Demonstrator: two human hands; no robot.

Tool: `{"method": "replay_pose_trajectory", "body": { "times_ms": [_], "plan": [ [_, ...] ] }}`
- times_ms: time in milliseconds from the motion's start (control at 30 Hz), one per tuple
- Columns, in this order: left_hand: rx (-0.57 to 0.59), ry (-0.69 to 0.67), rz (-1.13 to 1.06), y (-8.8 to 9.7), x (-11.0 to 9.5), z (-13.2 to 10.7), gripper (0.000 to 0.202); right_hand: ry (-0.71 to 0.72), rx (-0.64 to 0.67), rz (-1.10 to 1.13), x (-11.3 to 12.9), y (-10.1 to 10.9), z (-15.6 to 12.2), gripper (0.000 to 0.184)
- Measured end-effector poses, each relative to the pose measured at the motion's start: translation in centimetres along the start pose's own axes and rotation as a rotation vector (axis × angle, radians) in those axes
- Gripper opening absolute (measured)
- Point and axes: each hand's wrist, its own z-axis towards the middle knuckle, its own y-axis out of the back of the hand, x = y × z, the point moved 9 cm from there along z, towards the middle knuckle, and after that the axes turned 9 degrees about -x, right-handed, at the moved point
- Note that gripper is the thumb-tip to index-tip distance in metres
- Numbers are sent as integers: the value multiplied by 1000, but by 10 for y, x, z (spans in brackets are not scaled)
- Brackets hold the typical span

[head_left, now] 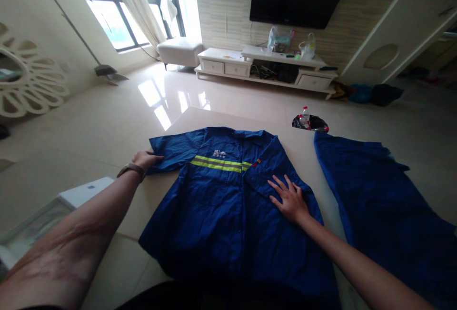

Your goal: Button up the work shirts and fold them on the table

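Observation:
A blue work shirt [210, 205] with a yellow and grey reflective stripe across the chest lies spread out in front of me, collar pointing away. My left hand [145, 158], with a watch on the wrist, pinches the end of the short sleeve on the left. Flat on the shirt's right front panel rests my right hand [290, 199], fingers spread, gripping nothing. The sleeve on the right side cannot be made out. A second blue garment [378, 195] lies to the right of the shirt.
A white box [87, 191] stands at the left beside my forearm. Beyond the shirt, a black bag with bottles [310, 122] sits on the right. Further back are a white TV cabinet [228, 65], a white stool [180, 52] and a dustpan [106, 70].

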Motion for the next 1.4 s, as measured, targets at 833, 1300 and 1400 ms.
{"method": "replay_pose_trajectory", "body": {
  "times_ms": [833, 1300, 1400],
  "plan": [
    [156, -1009, 145, 6, -138, -230, 56, 2, -9, 16, -2, -2, 3, 58],
    [295, -827, 291, -87, -130, -136, 64, 23, 97, -39, -18, -5, 42, 62],
    [249, -777, 290, -74, -159, -119, 65, -31, 118, -53, -16, 11, 69, 61]
  ]
}}
